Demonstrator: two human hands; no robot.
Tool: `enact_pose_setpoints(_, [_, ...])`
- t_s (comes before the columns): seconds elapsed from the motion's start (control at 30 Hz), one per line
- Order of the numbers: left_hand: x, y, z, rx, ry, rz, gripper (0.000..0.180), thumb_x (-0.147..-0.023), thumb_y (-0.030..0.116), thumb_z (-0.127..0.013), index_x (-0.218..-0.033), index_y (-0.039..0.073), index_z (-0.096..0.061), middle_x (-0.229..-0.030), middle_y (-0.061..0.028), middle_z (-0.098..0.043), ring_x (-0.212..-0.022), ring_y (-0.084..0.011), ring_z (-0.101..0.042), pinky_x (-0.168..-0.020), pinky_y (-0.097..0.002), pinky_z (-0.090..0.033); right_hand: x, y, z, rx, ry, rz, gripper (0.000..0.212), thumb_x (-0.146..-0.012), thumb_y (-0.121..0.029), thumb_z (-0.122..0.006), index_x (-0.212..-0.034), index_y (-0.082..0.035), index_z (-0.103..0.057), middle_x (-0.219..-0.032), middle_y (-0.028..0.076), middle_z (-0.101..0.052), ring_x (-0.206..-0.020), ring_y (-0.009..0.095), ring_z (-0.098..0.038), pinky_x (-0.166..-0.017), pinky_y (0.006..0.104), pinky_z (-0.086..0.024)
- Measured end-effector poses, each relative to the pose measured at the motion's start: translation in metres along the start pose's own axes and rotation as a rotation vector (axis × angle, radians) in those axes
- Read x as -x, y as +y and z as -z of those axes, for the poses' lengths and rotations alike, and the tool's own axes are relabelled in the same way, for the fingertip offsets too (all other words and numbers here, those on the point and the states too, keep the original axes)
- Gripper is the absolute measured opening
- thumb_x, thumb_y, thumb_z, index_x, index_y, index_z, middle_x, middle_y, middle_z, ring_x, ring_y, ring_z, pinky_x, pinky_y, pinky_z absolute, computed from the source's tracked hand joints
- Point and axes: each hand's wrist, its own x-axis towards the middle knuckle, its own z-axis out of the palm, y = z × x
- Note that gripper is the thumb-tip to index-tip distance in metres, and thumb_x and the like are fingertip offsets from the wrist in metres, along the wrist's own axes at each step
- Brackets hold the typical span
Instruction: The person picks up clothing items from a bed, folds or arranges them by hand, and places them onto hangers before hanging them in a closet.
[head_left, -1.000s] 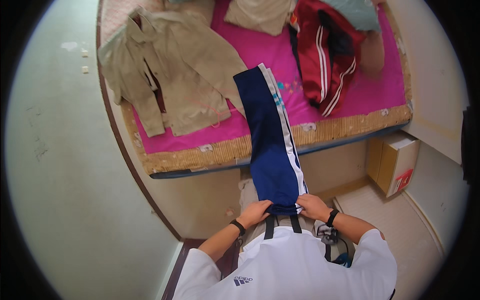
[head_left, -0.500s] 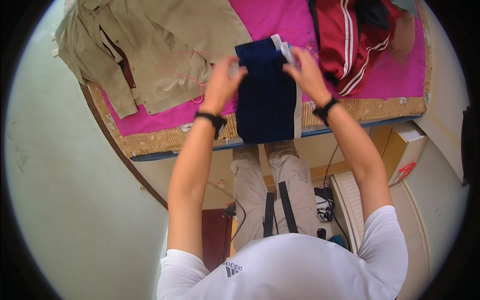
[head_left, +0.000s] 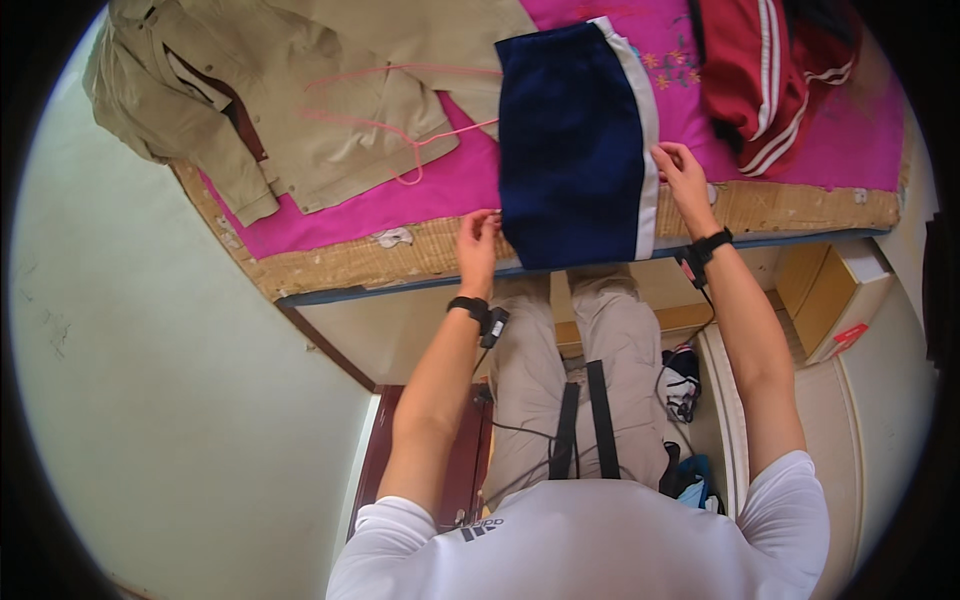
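A folded navy blue garment with a white stripe [head_left: 572, 150] lies at the near edge of the bed, its lower end hanging slightly over the side. My left hand [head_left: 478, 245] is at its lower left edge, fingertips pinched together on the cloth. On the opposite side, my right hand [head_left: 686, 188] grips the white-striped edge between thumb and fingers. A thin pink clothes hanger [head_left: 412, 142] lies to the left, partly hidden under the navy garment.
A beige jacket [head_left: 340, 60] is spread over the left of the pink bed cover [head_left: 290, 232]. Red clothing with white stripes [head_left: 775, 80] lies at the right. The woven mat [head_left: 330, 265] borders the bed. Below right stands an open wooden cabinet [head_left: 820, 295].
The navy garment now lies wider, with more of its white stripe showing. Both hands have come down from its upper part to its sides, the left to the lower corner.
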Motion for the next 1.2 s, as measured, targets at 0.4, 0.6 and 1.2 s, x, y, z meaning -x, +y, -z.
enact_pose_setpoints(0.4, [-0.033, 0.042, -0.03, -0.087, -0.206, 0.075, 0.035, -0.098, 0.023, -0.053, -0.118, -0.004, -0.063, -0.103, -0.0117, -0.068, -0.097, -0.0211, -0.06, -0.092, -0.0327, -0.045, 0.003, -0.017, -0.007, 0.112, -0.143, -0.039, 0.044, -0.088, -0.032, -0.082, -0.112, 0.0, -0.063, -0.096, 0.0, -0.067, -0.089, 0.008, -0.059, -0.079, 0.0228, -0.045])
enact_pose_setpoints(0.6, [0.023, 0.141, -0.061, -0.408, 0.15, -0.399, 0.018, -0.101, 0.006, -0.049, -0.104, 0.001, -0.065, -0.1, -0.0115, -0.066, -0.097, -0.0236, -0.063, -0.087, -0.0352, -0.048, -0.009, 0.011, 0.003, 0.376, -0.079, 0.026, 0.043, -0.082, -0.033, -0.085, -0.101, -0.001, -0.065, -0.091, 0.005, -0.067, -0.085, 0.013, -0.061, -0.077, 0.03, -0.049])
enact_pose_setpoints(1.2, [0.19, 0.372, -0.074, -0.449, -0.349, -1.133, 0.007, -0.07, 0.015, -0.067, -0.071, 0.016, -0.06, -0.084, 0.004, -0.064, -0.076, -0.0154, -0.062, -0.06, -0.0284, -0.049, -0.012, -0.006, -0.012, 0.524, 0.028, 0.012, 0.057, -0.078, -0.043, -0.085, -0.104, 0.004, -0.066, -0.094, 0.019, -0.072, -0.087, 0.027, -0.067, -0.081, 0.037, -0.051])
